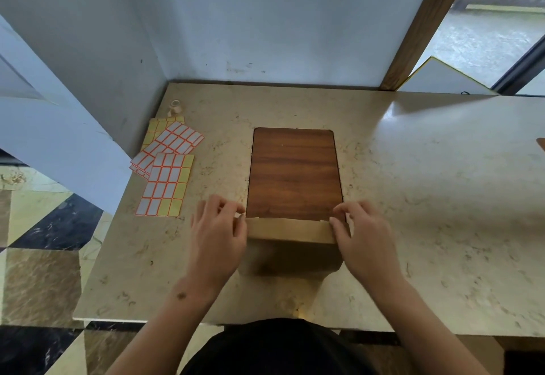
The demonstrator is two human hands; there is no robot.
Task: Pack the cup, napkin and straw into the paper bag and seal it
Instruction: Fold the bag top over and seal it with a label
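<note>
Left hand (219, 227): bare, fingers curled, fingertips pinching the left end of the folded top flap of the paper bag.
Right hand (358, 227): bare, fingers bent, fingertips pressing and gripping the right end of the same flap.
Paper bag (290, 252): brown, standing on the countertop between the two hands, directly in front of the person; its top is folded over away from the person into a flat strip running from hand to hand.
Cup, napkin, straw: none can be seen; whether they are inside the bag cannot be told.
Wooden board (295, 172): dark wood-grain rectangle with rounded far corners, lying flat just behind the bag; its near edge is hidden by the folded flap.
Countertop (427, 197): pale marbled stone, glossy, with a bright patch of light toward the right.
Label sheets (166, 168): several sheets of small white stickers with orange-red outlines on yellow backing, overlapping in a loose pile at the left of the countertop, well apart from the bag.
Tape roll (175, 107): small, pale, standing just behind the label sheets near the wall corner.
Wall (265, 20): white, meeting the countertop's far edge.
</note>
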